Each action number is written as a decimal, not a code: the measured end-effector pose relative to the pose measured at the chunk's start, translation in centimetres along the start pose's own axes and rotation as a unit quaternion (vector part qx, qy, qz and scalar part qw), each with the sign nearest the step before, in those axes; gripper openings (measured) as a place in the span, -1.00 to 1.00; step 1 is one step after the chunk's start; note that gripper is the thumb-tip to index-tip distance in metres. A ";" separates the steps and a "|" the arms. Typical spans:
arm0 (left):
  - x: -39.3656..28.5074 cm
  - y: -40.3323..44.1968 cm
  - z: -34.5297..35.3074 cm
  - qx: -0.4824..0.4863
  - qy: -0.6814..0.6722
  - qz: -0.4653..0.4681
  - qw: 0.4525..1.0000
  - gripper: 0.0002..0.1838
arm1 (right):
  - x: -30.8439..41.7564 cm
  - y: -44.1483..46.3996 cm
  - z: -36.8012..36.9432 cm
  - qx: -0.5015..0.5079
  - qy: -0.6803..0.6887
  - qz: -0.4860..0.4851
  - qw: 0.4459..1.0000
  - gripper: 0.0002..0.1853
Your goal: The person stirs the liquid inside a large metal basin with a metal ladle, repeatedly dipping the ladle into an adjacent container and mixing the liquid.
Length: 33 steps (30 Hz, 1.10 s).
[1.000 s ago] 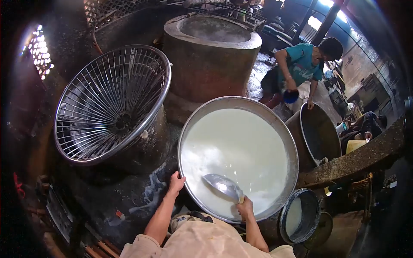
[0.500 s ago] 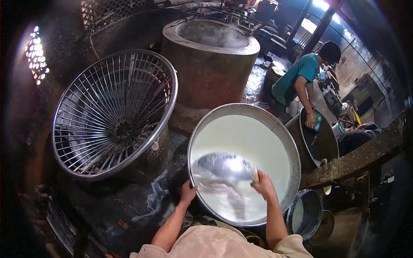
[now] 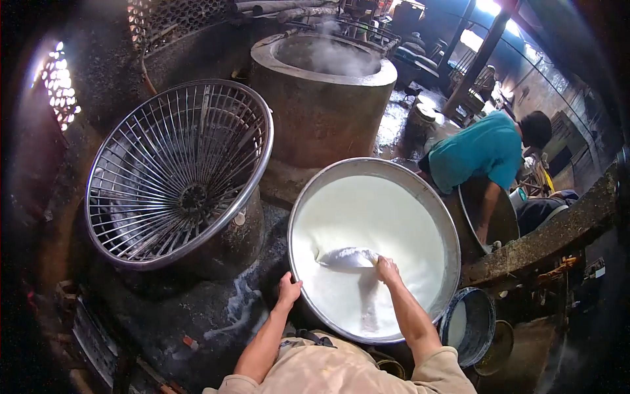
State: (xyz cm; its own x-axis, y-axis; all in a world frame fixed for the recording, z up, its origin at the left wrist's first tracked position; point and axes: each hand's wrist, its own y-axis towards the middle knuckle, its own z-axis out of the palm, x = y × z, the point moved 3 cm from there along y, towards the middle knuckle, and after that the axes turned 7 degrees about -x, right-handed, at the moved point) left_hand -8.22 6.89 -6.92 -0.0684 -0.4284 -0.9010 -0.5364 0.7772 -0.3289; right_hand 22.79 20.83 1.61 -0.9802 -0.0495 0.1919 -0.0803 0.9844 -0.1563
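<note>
A large round metal vat (image 3: 454,226) stands right in front of me, filled with white milky liquid (image 3: 367,210). My left hand (image 3: 289,289) has its fingers closed around the vat's near-left rim. In my right hand (image 3: 387,270), over the middle of the liquid, is the short handle of a wide, shallow metal scoop (image 3: 348,258). The scoop is tilted, with its left edge at the liquid's surface and part of it dipped in or coated white; I cannot tell which.
To the left, a big metal-barred basket (image 3: 190,197) leans on a round stand. A steaming concrete vat (image 3: 321,125) stands behind. At right, a co-worker in a teal shirt (image 3: 476,148) bends over another tub (image 3: 502,217), beyond a wooden beam (image 3: 545,236). A dark bucket (image 3: 482,328) sits near my right arm.
My right hand has moved slightly up and left, and the scoop has turned from broad face to nearly edge-on. My left hand stays on the rim. The co-worker has bent lower into the tub.
</note>
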 end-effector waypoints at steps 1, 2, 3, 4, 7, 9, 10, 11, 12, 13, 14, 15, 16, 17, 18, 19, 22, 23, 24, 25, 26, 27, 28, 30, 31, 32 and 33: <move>0.4 0.2 0.1 0.000 0.010 0.001 1.000 -0.72 | -1.1 -1.0 0.4 0.020 0.004 0.007 1.000 -0.76; 1.0 0.2 0.1 0.000 0.012 -0.001 1.000 -0.72 | -2.0 -1.9 0.8 0.023 0.005 0.007 1.000 -0.76; 0.6 0.2 -0.1 0.007 0.017 -0.005 1.000 -0.72 | -3.1 -2.6 1.3 0.038 0.018 0.040 0.998 -0.73; -0.1 0.0 -0.3 0.014 0.021 -0.008 1.000 -0.72 | -4.5 -3.5 1.9 0.053 0.031 0.073 0.995 -0.69; -0.8 -0.6 -0.5 0.010 0.005 -0.001 1.000 -0.73 | -8.2 -6.8 2.7 0.040 0.025 0.056 0.997 -0.61; -0.2 -0.4 -0.2 0.019 -0.009 0.008 1.000 -0.80 | -9.0 -9.2 0.9 0.060 0.021 0.054 0.997 -0.73; -2.7 -1.6 -0.8 0.017 0.006 -0.004 1.000 -0.81 | -10.0 -9.9 0.9 0.060 0.022 0.056 0.996 -0.73; -2.3 -1.5 -0.5 0.014 -0.003 -0.005 1.000 -0.81 | -11.3 -10.8 1.1 0.055 0.025 0.072 0.996 -0.73; -1.9 -1.3 -0.5 0.010 -0.011 -0.007 1.000 -0.80 | -12.6 -11.7 1.0 0.049 0.027 0.088 0.995 -0.72; -2.0 -1.4 -0.5 0.012 -0.010 -0.027 1.000 -0.77 | -13.9 -12.5 0.8 0.041 0.021 0.081 0.996 -0.62; -2.1 -1.6 -0.5 0.013 -0.009 -0.026 1.000 -0.77 | -15.4 -13.2 0.6 0.041 0.023 0.081 0.996 -0.62; -2.4 -1.8 -0.5 0.006 -0.007 -0.025 1.000 -0.74 | -16.8 -14.0 0.1 0.048 0.019 0.080 0.995 -0.64; -2.8 -2.0 -0.5 -0.002 -0.005 -0.024 1.000 -0.72 | -17.3 -14.6 -1.2 0.055 0.015 0.079 0.995 -0.66; -3.0 -2.2 -0.5 -0.004 0.019 -0.031 0.999 -0.69 | -17.9 -15.3 -2.6 0.055 0.016 0.078 0.995 -0.66; -2.9 -2.3 -0.3 -0.005 0.021 -0.031 0.999 -0.69 | -17.6 -16.4 -5.9 0.061 0.017 0.092 0.994 -0.66; -2.6 -2.2 -0.2 -0.032 0.020 -0.016 0.999 -0.74 | -17.7 -17.1 -7.9 0.068 0.017 0.107 0.992 -0.65; -2.4 -2.3 -0.1 -0.064 0.030 -0.003 0.998 -0.78 | -21.9 -17.6 -10.5 0.016 -0.002 0.052 0.999 -0.63; -2.6 -2.5 -0.1 -0.072 0.030 0.004 0.997 -0.77 | -23.1 -17.6 -11.5 0.016 -0.001 0.051 0.999 -0.63; -2.9 -2.6 0.0 -0.082 0.029 0.011 0.996 -0.77 | -23.8 -17.2 -13.0 0.012 0.037 0.037 0.999 -0.61; -4.8 -3.7 -0.1 -0.072 0.044 -0.003 0.996 -0.74 | -23.9 -16.9 -14.5 0.010 0.074 0.024 0.997 -0.59; -4.9 -3.9 0.1 -0.074 0.045 -0.003 0.996 -0.74 | -23.9 -16.6 -16.1 0.009 0.076 0.022 0.997 -0.59; -4.9 -3.9 0.1 -0.085 0.044 0.001 0.995 -0.76 | -23.7 -16.1 -17.9 -0.001 0.101 0.042 0.994 -0.58; -5.0 -4.0 0.1 -0.095 0.044 0.004 0.994 -0.78 | -23.7 -15.6 -19.0 -0.011 0.126 0.064 0.990 -0.57; -3.9 -3.4 0.2 -0.099 0.046 0.006 0.994 -0.78 | -24.2 -13.6 -18.0 -0.076 0.129 0.080 0.985 -0.56; -2.6 -2.4 0.2 -0.101 0.037 0.007 0.994 -0.78 | -24.7 -12.0 -16.8 -0.141 0.129 0.095 0.977 -0.55; -1.6 -1.8 0.4 -0.103 0.028 0.008 0.994 -0.77 | -25.2 -10.6 -15.5 -0.205 0.129 0.111 0.964 -0.53; -1.7 -1.9 0.4 -0.102 0.029 0.009 0.994 -0.77 | -25.8 -9.2 -13.3 -0.205 0.128 0.111 0.964 -0.53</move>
State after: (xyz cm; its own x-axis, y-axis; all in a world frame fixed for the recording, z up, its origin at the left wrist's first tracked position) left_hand -6.73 6.34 -4.87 -0.1257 -0.4456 -0.8863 -0.6934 0.6784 -0.2427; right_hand 51.23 15.30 10.96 -0.8836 0.1611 0.4396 0.2556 0.9527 0.1645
